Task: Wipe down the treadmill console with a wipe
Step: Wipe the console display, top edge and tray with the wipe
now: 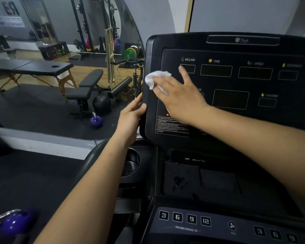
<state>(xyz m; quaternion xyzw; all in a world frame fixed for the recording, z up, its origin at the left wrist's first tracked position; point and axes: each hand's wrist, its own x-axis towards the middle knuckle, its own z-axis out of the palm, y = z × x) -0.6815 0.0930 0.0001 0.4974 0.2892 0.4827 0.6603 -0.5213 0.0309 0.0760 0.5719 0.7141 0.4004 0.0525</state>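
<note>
Left hand (130, 117) apparently grips console (245, 120) edge.

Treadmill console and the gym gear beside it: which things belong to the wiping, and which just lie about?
In the job: treadmill console, white wipe, right hand pressing the wipe, left hand gripping the console's edge.
Lying about: purple kettlebell; in the mirror, black ball, weight bench, massage table.

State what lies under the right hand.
A crumpled white wipe shows beneath the right hand, pressed on the console. The rest of the wipe and some lettering are covered.
</note>
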